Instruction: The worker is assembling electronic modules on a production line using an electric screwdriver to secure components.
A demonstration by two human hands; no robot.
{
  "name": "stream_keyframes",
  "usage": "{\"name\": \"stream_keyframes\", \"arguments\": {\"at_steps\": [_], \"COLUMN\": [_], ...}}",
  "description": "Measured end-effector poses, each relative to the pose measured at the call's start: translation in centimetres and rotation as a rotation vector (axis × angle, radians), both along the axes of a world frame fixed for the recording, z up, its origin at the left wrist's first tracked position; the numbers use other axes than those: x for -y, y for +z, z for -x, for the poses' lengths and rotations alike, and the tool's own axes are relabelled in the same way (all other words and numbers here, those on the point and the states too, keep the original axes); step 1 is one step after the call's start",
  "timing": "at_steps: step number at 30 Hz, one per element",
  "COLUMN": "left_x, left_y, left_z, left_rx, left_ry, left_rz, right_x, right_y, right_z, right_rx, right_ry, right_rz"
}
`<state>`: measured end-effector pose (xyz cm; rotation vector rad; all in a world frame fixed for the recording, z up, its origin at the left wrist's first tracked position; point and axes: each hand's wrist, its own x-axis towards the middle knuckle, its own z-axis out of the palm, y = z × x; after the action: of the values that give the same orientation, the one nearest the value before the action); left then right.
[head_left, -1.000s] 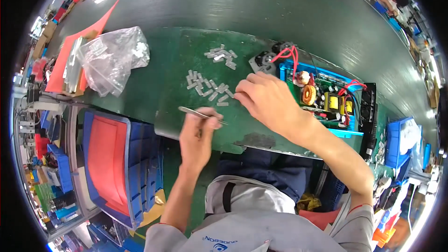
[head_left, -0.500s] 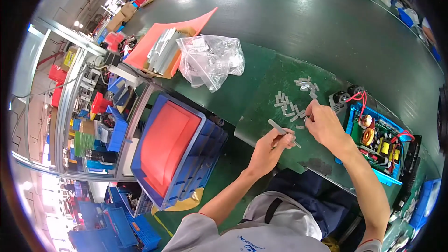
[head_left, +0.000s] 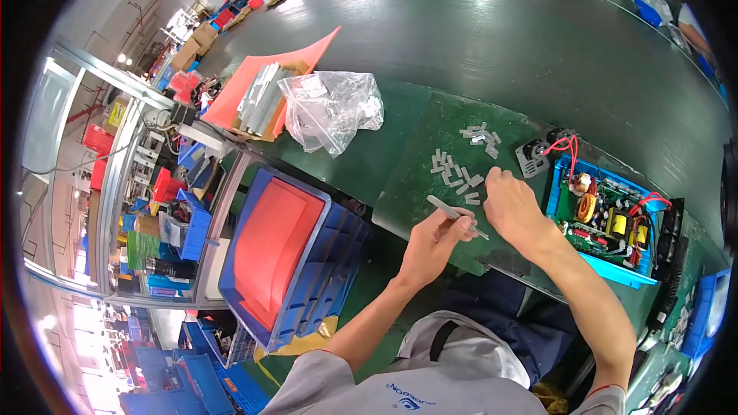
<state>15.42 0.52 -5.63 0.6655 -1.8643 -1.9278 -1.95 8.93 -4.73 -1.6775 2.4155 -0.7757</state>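
My left hand (head_left: pixel 429 247) is closed on a slim flat grey strip (head_left: pixel 441 205), which sticks out past the fingers at both ends. To its right, my right hand (head_left: pixel 513 204) hovers low over the green mat with its fingertips pinched together. Whatever those fingertips hold, if anything, is hidden or too small to name. Just left of the right fingertips, several small grey oblong pieces (head_left: pixel 452 167) lie scattered on the mat (head_left: pixel 411 173). A second small group of grey pieces (head_left: pixel 480 136) lies farther back.
On the right, a blue tray (head_left: pixel 607 267) holds a circuit assembly with red wires, beside a metal bracket (head_left: pixel 530 160). Back left stand a clear plastic bag (head_left: pixel 334 111) and a box of metal strips (head_left: pixel 263 100). A blue crate (head_left: pixel 319 261) with red sheets stands left.
The whole scene has shifted a little left in the picture. My right fingertips have drawn slightly rightward from the small pieces. The left hand still grips the strip.
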Motion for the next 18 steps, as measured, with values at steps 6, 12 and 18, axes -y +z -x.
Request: {"name": "stream_keyframes", "arguments": {"at_steps": [6, 12, 18], "left_x": [-0.7, -4.2, -7.6], "left_y": [1.7, 4.8, 4.9], "left_z": [1.1, 4.1, 6.8], "left_rx": [-0.116, -0.131, -0.107], "left_ry": [0.03, -0.103, -0.202], "left_rz": [-0.049, -0.118, -0.077], "right_x": [-7.0, -15.0, -18.9], "right_y": [6.1, 4.4, 4.1], "right_z": [-0.9, -1.6, -1.3], "right_rx": [0.581, 0.821, 0.925], "right_ry": [-0.131, -0.323, -0.445], "right_rz": [0.327, 0.436, 0.447]}}
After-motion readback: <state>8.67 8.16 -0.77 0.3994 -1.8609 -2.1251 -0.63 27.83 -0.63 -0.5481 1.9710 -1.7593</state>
